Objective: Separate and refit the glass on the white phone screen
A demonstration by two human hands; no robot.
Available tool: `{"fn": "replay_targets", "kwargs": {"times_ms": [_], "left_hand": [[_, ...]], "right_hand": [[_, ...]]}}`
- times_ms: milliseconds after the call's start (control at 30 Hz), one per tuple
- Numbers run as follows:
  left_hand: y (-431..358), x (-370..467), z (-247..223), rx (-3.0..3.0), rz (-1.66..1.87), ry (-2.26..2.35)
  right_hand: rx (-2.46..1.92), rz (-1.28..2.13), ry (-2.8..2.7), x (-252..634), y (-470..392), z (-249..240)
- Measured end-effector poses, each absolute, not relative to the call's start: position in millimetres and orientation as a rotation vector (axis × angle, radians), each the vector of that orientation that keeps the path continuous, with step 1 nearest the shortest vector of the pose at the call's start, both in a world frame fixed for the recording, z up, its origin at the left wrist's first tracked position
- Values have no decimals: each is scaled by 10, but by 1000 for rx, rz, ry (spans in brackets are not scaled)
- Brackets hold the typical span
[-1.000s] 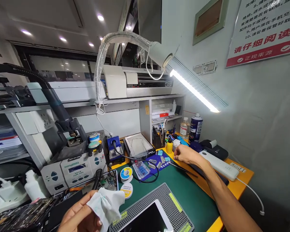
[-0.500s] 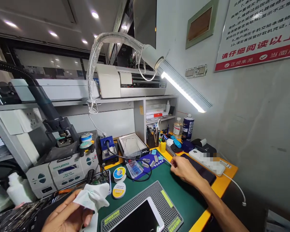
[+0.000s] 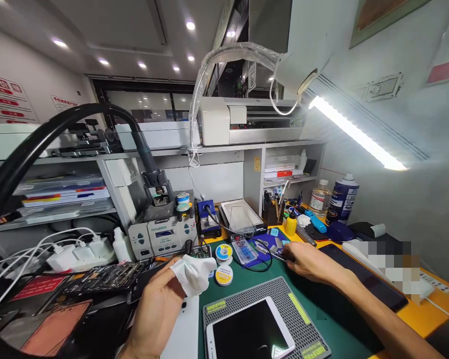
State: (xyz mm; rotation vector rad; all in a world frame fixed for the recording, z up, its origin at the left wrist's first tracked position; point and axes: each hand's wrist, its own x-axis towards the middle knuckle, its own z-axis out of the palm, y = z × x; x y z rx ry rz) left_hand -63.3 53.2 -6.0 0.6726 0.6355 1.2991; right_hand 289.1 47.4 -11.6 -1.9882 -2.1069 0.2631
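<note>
Holding a crumpled white wipe [image 3: 191, 273] pinched between thumb and fingers, the left hand [image 3: 157, 304] sits at about 7 o'clock in the head view, raised above the near edge of the bench [image 3: 318, 311]. The fingers are closed on the cloth, which bunches out above them.

At about 4 o'clock from the centre, the right hand [image 3: 310, 262] lies low on the green mat, fingers drawn together around a thin metal tool [image 3: 277, 256], probably tweezers; the tip points toward 10 o'clock, near the blue pad [image 3: 268, 241] with small metal parts on it. How firmly the tool is held cannot be told, as the fingers hide the grip.

Below both hands, at 6 o'clock, a white tablet [image 3: 249, 333] lies screen-up on a grey ribbed mat [image 3: 284, 304]. Two solder spools [image 3: 223, 263] sit just beyond the wipe, with a black cable [image 3: 260, 259] looping beside them. At 11 o'clock stands a rework station [image 3: 162, 234]; at 2 o'clock are bottles [image 3: 335, 202] and a yellow dropper [image 3: 291, 225].

The risks, as I judge them: the tool's sharp tip could scratch the tablet glass if it is carried low across the screen, and the loose small parts on the blue pad could be flicked off by the tool or the forearm. The hanging corner of the wipe could snag the spools or the cable. A dark phone [image 3: 362, 279] lies right beside the right forearm and could be nudged.
</note>
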Motion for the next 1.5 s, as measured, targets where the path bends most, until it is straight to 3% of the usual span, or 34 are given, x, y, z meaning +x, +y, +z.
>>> {"fn": "replay_targets", "kwargs": {"times_ms": [133,233,367,467,667,867,1100,1500], "left_hand": [[504,-612,-77,651,1270,621],[453,-582,-73,625,1199,644],[391,-551,-64,643,1085,653],[384,-532,-75,676,1040,641],[452,-489,-81,679,920,652],[423,-481,-104,1046,838,791],[430,-487,-206,1425,990,1065],[397,-505,-293,1756,823,1212]], "right_hand": [[-1791,351,-2104,2668,272,306],[-1435,959,-1963,2260,155,480],[-1007,1600,-1537,1664,216,305],[-899,1803,-1399,1435,331,74],[-915,1645,-1249,1492,408,-101],[-982,1485,-1314,1611,475,-120],[-1074,1286,-1568,1770,483,-56],[-1434,1009,-2101,2128,397,95]]}}
